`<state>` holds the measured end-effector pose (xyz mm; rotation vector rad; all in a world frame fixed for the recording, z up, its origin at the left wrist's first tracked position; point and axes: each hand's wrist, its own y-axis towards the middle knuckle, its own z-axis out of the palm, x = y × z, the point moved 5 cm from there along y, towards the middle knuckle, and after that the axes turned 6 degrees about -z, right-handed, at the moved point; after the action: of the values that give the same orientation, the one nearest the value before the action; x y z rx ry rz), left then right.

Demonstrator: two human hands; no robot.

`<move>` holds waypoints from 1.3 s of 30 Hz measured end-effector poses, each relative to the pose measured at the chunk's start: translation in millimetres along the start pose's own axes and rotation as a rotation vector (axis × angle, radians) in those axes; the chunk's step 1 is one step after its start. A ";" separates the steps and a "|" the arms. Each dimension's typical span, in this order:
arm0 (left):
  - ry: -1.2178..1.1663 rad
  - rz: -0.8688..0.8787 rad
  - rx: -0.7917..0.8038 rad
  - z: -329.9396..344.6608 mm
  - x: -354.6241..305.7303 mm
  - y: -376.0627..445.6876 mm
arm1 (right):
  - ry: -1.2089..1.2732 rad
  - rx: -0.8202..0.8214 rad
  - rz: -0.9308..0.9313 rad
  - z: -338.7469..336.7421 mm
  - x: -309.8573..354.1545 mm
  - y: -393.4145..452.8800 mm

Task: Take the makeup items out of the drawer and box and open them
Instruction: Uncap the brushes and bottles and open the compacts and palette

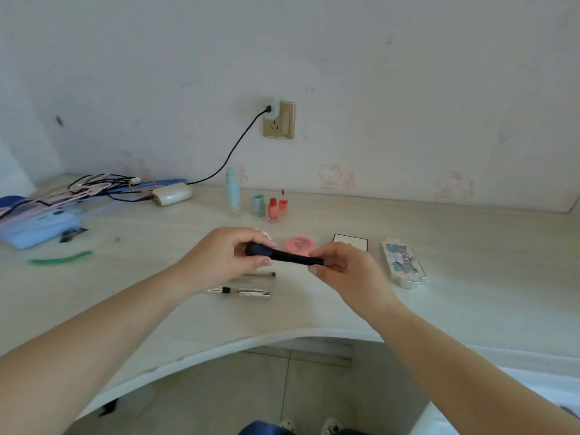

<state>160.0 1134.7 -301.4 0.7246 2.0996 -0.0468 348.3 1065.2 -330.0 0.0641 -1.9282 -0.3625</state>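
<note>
**Fingers pinched on both ends of a dark tube**

Fingers of the left hand (233, 255) are curled round the rounded end of a slim black plastic makeup tube (282, 255); its other end is pinched by the right hand (342, 268). The tube is held level above the pale wooden desk (470, 277), clear of it. It is judged light, stiff and smooth, likely slippery, so each end should be gripped firmly and pulled or twisted apart.

A home bedroom corner: pale desk (439, 246) with scattered cosmetics, cartoon-cat stickers (337, 177) on the scuffed wall (408, 73).
</note>
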 end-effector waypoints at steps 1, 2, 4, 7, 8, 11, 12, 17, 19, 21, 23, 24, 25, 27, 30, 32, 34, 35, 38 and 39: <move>0.036 -0.014 -0.010 -8.4 10.1 -12.2 | -0.034 0.027 -0.002 15.6 2.3 -3.1; 0.072 -0.024 -0.015 -15.1 19.5 -22.8 | -0.078 0.050 -0.013 29.0 3.9 -6.4; 0.129 -0.033 -0.019 -25.3 38.3 -41.9 | -0.145 0.088 -0.029 52.3 5.3 -13.7; 0.188 -0.052 -0.035 -34.8 60.8 -65.1 | -0.201 0.142 -0.029 78.6 4.4 -21.6; 0.194 -0.059 -0.046 -36.2 66.1 -69.5 | -0.223 0.159 -0.029 84.1 3.7 -22.8; 0.240 -0.100 -0.074 -40.1 79.3 -78.7 | -0.287 0.192 -0.040 97.6 1.1 -22.3; 0.259 -0.117 -0.079 -41.0 83.7 -80.9 | -0.308 0.200 -0.045 101.1 0.6 -21.7; 0.314 -0.143 -0.110 -39.5 96.7 -84.4 | -0.446 0.194 -0.115 109.7 -4.3 -17.4; 0.316 -0.136 -0.131 -39.4 99.5 -84.3 | -0.491 0.176 -0.159 112.8 -5.6 -15.6; 0.315 -0.133 -0.143 -39.8 101.8 -84.0 | -0.529 0.167 -0.192 115.2 -7.0 -14.8; 0.315 -0.132 -0.145 -39.8 103.1 -83.7 | -0.562 0.151 -0.220 115.9 -8.1 -15.0; 0.315 -0.127 -0.146 -39.7 104.6 -83.4 | -0.575 0.143 -0.230 116.9 -8.8 -15.0; 0.322 -0.121 -0.147 -39.3 104.2 -83.0 | -0.584 0.133 -0.237 116.4 -8.8 -15.8; 0.336 -0.115 -0.144 -38.4 104.3 -82.6 | -0.597 0.125 -0.249 116.6 -9.5 -16.7; 0.333 -0.113 -0.150 -37.9 104.8 -83.1 | -0.595 0.109 -0.258 116.3 -10.9 -17.4; 0.326 -0.121 -0.154 -37.6 104.7 -83.8 | -0.574 0.096 -0.261 115.4 -11.6 -18.6; 0.313 -0.131 -0.153 -37.5 104.3 -84.9 | -0.543 0.082 -0.271 113.6 -11.2 -20.1; 0.296 -0.133 -0.155 -37.8 103.9 -85.6 | -0.518 0.073 -0.270 112.2 -11.0 -20.6; 0.209 -0.122 -0.211 -41.4 102.3 -86.8 | -0.395 0.043 -0.228 105.8 -10.8 -20.8; 0.182 -0.126 -0.236 -43.7 103.0 -86.5 | -0.340 0.039 -0.207 103.4 -10.5 -20.4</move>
<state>38.5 1125.1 -373.2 0.4693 2.2740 0.2021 255.0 1070.8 -379.9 0.2418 -2.2729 -0.4992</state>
